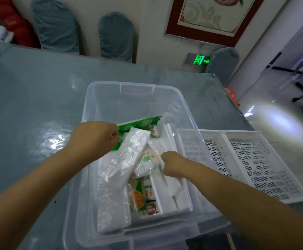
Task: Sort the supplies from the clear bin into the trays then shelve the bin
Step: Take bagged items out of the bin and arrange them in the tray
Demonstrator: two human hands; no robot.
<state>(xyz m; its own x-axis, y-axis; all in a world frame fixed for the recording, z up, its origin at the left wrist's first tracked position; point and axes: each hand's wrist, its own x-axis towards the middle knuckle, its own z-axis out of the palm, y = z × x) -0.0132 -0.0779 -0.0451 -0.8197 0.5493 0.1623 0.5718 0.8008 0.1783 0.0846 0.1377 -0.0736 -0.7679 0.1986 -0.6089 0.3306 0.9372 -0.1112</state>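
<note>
Clear bin (100,98): stands at the centre of the frame on the surface (30,91), which is covered with a shiny grey-blue sheet; its supplies lie heaped in the near half, the far half is bare.
Left hand (94,136): reaches over the bin's left wall in the middle of the frame; its grip is closed on the near edge of the green packet, thumb and fingers pinched together.
Green packet (138,123): flat, tilted, lies toward the back of the heap, partly under the white wrapped bundle.
White wrapped bundle (127,152): long, in crinkled clear film, slants from just beside the left hand down toward the lower left of the bin.
Small white pack (145,163): orange and green print, lies between the two hands, touching the bundle.
Orange-and-green packets (138,197): stand below it, toward the bin's near wall.
Right hand (172,165): right of centre inside the bin; its grip is closed around something thin and whitish, which I cannot identify.
White divider insert (176,202): sits along the bin's right side under the right hand.
White perforated trays (246,159): two side by side at the right of the frame, just beside the bin.
</note>
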